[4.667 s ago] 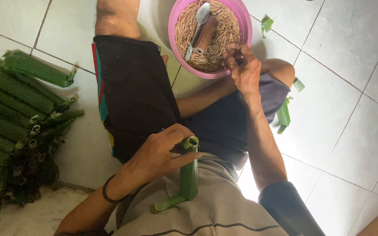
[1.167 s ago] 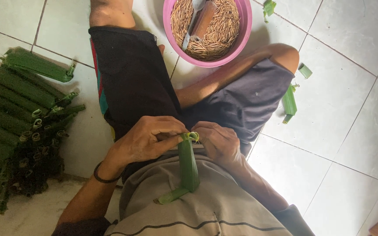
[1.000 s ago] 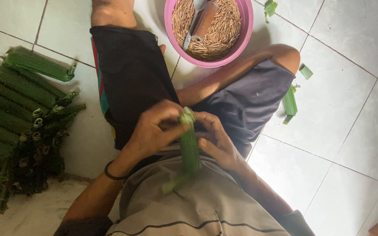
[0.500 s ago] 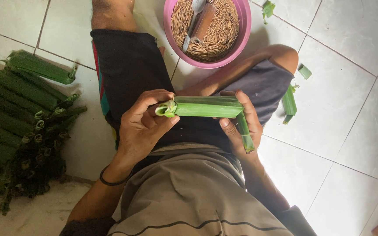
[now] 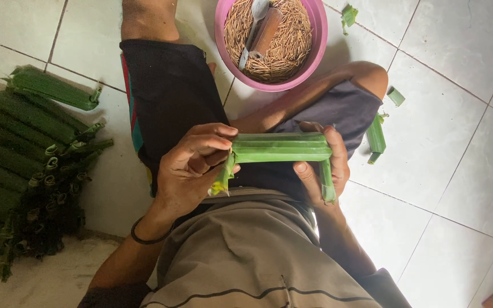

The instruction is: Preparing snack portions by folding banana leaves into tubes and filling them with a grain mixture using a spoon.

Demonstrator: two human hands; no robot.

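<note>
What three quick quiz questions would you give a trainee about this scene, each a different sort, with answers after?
1. True or false: the green leaf roll is held level across the lap by both hands.
2. Multiple choice: the pink bowl holds A) water, B) thin brown sticks, C) rice.
3. Fill in: the pile of finished rolls lies on the person's ___ side.

Key:
1. True; the left hand pinches one end, the right hand grips the other.
2. B; a spoon lies on the sticks.
3. Left.
</note>
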